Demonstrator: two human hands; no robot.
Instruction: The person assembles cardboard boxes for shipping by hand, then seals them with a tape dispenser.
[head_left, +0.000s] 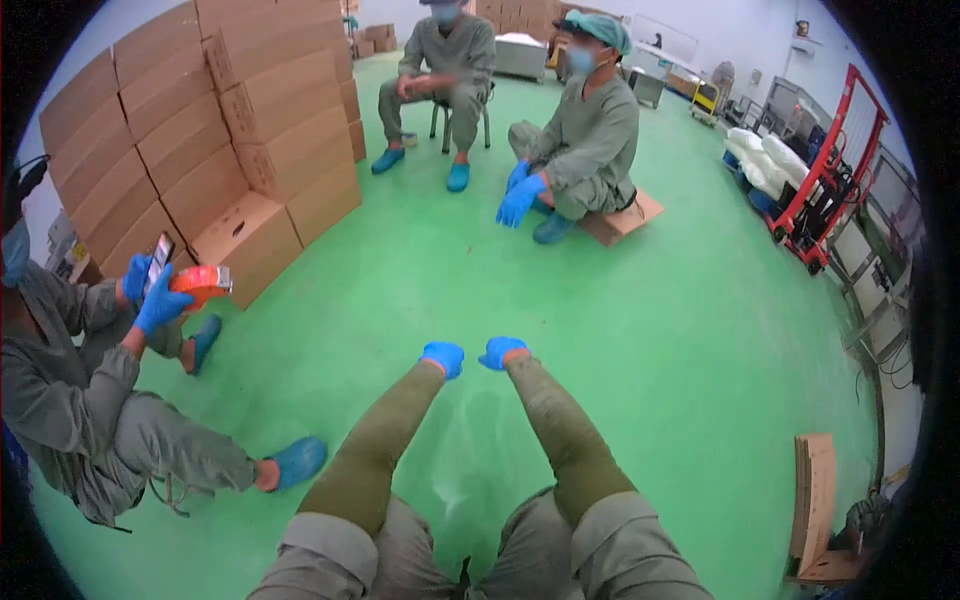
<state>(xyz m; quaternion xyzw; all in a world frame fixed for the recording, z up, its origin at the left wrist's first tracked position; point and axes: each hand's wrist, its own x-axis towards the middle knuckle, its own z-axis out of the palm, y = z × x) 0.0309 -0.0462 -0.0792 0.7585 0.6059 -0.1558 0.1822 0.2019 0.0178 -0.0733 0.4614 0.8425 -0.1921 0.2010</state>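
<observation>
My left hand point(443, 359), in a blue glove, is held out over the green floor point(480, 265) near the middle of the head view. Its fingers look curled into a fist with nothing in them. Beside it, a short gap to the right, my right hand point(502, 352) is in a blue glove too, its fingers also folded closed and holding nothing visible. Both forearms reach forward above my knees. The hands do not touch each other or any object.
Stacked cardboard boxes point(255, 225) rise at the left. A seated person there holds a phone point(158, 262) and an orange tape dispenser point(203, 287). Two more people sit ahead, one on a flat box point(622, 218). A red trolley point(830, 170) and cardboard point(815, 490) are at right.
</observation>
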